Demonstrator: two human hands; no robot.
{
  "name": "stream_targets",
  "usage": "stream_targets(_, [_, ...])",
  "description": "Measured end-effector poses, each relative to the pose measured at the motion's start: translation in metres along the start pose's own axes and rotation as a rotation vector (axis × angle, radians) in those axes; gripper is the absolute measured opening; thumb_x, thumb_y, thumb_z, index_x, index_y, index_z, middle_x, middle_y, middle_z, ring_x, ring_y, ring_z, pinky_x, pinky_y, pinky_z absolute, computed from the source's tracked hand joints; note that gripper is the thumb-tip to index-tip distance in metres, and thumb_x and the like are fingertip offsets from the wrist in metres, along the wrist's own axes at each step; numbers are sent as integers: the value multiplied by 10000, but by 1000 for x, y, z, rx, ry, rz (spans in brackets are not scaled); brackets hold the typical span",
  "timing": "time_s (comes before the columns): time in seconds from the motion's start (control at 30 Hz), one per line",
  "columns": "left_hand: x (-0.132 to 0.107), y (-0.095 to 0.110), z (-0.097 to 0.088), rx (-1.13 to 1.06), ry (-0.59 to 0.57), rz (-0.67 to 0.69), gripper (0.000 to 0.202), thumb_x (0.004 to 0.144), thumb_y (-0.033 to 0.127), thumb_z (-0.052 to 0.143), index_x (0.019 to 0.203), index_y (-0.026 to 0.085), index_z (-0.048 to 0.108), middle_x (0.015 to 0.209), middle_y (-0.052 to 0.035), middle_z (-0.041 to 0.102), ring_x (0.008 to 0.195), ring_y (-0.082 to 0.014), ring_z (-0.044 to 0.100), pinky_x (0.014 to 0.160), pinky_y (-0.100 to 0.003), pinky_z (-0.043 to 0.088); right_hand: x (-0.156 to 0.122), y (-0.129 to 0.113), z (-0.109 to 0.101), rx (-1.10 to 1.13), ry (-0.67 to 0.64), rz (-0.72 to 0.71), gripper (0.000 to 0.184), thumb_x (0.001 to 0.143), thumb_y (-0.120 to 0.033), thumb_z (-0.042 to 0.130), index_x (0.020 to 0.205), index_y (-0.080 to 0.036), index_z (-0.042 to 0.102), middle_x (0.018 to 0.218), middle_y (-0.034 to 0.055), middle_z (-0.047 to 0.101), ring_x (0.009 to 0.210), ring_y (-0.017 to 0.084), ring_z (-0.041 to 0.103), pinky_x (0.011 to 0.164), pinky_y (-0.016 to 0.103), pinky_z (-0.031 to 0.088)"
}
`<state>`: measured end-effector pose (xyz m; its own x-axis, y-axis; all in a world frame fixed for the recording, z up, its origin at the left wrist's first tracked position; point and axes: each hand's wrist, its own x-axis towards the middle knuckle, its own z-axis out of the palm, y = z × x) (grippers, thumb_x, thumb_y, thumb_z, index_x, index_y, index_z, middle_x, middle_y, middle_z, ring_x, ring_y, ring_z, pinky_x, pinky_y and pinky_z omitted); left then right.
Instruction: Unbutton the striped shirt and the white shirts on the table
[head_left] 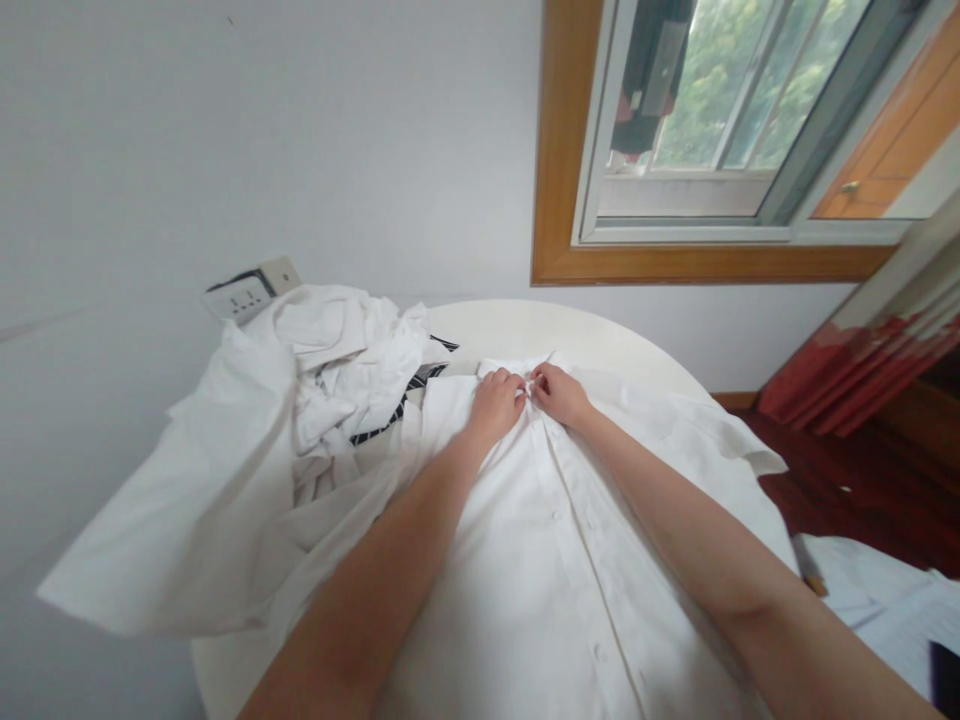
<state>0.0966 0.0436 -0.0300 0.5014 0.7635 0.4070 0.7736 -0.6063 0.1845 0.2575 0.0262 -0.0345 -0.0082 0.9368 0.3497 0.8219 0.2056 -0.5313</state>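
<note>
A white button-up shirt [570,560] lies spread face up on a round white table [517,325], its collar toward the wall. My left hand [495,400] and my right hand [559,393] meet at the top of the button placket just below the collar. Both have their fingers curled and pinched on the shirt's fabric there, fingertips almost touching. The row of buttons runs from my hands toward me. What is under my fingertips is hidden.
A heap of crumpled white clothes [330,370] with a black-striped piece [409,392] lies on the table's left side, one white garment [187,500] hanging over the edge. A wall socket [251,288] is behind the heap. A wood-framed window [705,150] is above right; papers [885,600] lie at lower right.
</note>
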Motion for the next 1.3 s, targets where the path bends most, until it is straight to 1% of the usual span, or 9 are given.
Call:
stream_targets(0.13, [0,-2,1,-29,11,13,171,855,251,582,1010,200,632,1017,-65,580,989,-226,525,917,-359,420,-1,1,-3,35,-5,-1,215,794,-230,530,1002,-180,550,776,1,609,680,135,527,624,228,359])
stream_targets(0.3, [2,-5,3,-115,24,28,165,834,177,575,979,186,653,1004,-67,600,977,-214,542,915,-349,435,-2,-3,-14,122,-88,-28,216,747,-336,646,848,-158,576,693,-16,584,619,112,511,589,208,368])
stream_targets(0.53, [6,-11,12,-207,35,68,289,826,80,496,1040,180,664,1010,-70,634,981,-202,563,930,-349,445,-5,-14,-16,-72,-97,25,230,740,-350,671,770,-124,643,744,57,644,679,137,560,625,222,385])
stream_targets(0.77, [7,-12,13,-222,27,94,338,864,98,439,1084,201,674,990,-72,646,978,-199,570,933,-352,446,-13,-34,-9,-355,-12,41,244,813,-300,573,897,-89,663,910,148,638,827,208,611,728,260,424])
stream_targets(0.93, [6,-10,12,-199,35,82,350,868,100,429,1109,184,669,987,-80,648,968,-202,570,926,-348,449,-16,-44,-9,-399,-48,106,240,855,-189,475,967,-89,662,979,157,641,795,198,640,669,252,426])
stream_targets(1.0, [6,-9,10,-189,33,81,336,866,109,444,1103,181,671,980,-79,649,963,-203,571,921,-345,451,-15,-41,-11,-356,-50,127,217,838,-175,487,920,-99,673,965,149,658,787,193,644,665,247,424])
stream_targets(1.1, [5,-5,7,-160,37,78,319,872,131,457,1097,185,677,966,-79,648,957,-206,571,918,-345,451,-8,-31,-16,-163,-30,164,147,793,-191,544,785,-122,673,794,96,686,733,174,639,664,232,426])
stream_targets(1.2, [6,-2,5,-119,35,62,320,885,144,452,1109,164,679,974,-97,652,952,-212,577,921,-346,448,2,-21,-22,142,47,246,147,791,-214,540,750,-135,657,637,33,660,572,132,596,576,213,416])
stream_targets(1.3, [8,0,5,-92,7,51,311,893,150,449,1088,155,692,961,-101,660,940,-211,588,919,-340,447,9,-15,-22,315,143,268,173,803,-236,522,763,-139,659,619,15,654,510,119,558,521,212,393])
